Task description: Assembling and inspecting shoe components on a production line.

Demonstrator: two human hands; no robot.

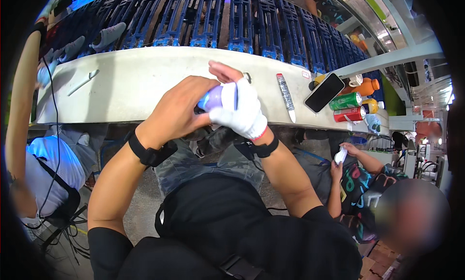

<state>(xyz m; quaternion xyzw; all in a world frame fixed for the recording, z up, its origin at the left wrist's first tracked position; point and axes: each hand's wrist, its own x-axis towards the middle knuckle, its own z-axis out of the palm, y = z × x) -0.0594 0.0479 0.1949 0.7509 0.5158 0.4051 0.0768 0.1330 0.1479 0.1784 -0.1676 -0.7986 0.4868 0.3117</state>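
Observation:
Over the near edge of the white bench (160, 62), my two hands are together around a rounded purple-and-blue object (212, 100); my fingers hide much of it, so its kind does not show. My bare left hand (178, 105) curls around its left side, thumb underneath. A white knit glove with a red-trimmed cuff covers most of my right hand (243, 108), and bare fingers stick out of it at the top. That hand presses against the object's right side, its thumb lying across the front. Black straps circle both my wrists.
Right of my hands lie a knife-like tool with a wrapped handle (286, 97), a phone (324, 93), a green can (345, 101), a red can (349, 114) and bottles. A white pen-like tool (83, 83) lies left. Blue racks (208, 18) stand behind; people sit on both sides.

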